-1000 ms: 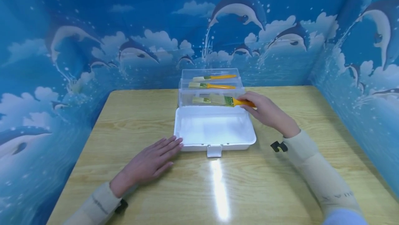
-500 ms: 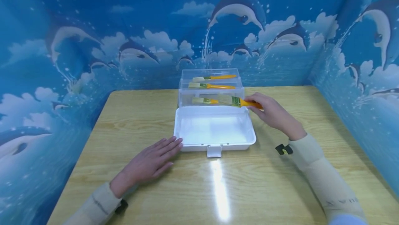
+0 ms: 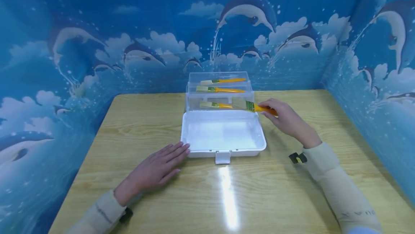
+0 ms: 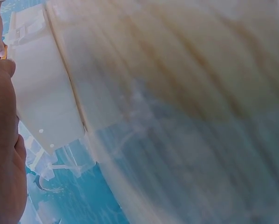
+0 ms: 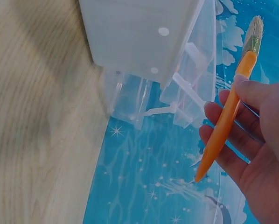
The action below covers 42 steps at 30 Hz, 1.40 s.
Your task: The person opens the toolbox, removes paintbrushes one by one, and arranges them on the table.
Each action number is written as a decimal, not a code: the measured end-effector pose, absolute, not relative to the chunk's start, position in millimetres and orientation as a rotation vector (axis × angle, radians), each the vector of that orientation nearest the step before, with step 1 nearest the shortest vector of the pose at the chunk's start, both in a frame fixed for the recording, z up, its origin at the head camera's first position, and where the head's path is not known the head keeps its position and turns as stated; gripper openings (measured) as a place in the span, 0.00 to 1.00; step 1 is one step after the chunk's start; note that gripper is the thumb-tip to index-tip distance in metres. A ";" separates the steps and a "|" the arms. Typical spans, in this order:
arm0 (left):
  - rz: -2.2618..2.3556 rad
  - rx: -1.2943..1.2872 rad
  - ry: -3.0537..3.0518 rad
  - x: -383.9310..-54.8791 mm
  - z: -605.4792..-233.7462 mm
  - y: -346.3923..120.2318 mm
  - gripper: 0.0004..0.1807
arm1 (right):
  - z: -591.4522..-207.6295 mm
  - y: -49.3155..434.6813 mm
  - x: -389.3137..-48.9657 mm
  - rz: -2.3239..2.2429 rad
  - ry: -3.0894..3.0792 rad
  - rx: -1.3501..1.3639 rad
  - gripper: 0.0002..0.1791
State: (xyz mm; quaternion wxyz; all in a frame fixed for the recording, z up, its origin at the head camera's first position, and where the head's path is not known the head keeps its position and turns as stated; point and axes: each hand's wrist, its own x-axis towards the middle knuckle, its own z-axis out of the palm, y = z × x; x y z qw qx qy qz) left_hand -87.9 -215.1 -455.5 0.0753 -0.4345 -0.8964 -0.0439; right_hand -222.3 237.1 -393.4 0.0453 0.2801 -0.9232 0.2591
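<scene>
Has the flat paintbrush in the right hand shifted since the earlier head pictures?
Yes: the held flat paintbrush has moved right, measured against the stationary white toolbox.

Chunky orange-handled brush [image 3: 249,106], pale bristles pointing left, is held up by the white box's [image 3: 223,133] far right corner; box's wide open.

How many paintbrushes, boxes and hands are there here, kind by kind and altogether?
Paintbrushes: 4 (1 held, 3 not held)
Boxes: 1 (open, with a white base)
Hands: 2 (1 left, 1 right)
Total: 7
</scene>
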 end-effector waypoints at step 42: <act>-0.115 -1.308 -2.661 -88.3 -456.9 -214.8 0.36 | -420.5 286.3 -223.1 0.816 -2.759 0.638 0.14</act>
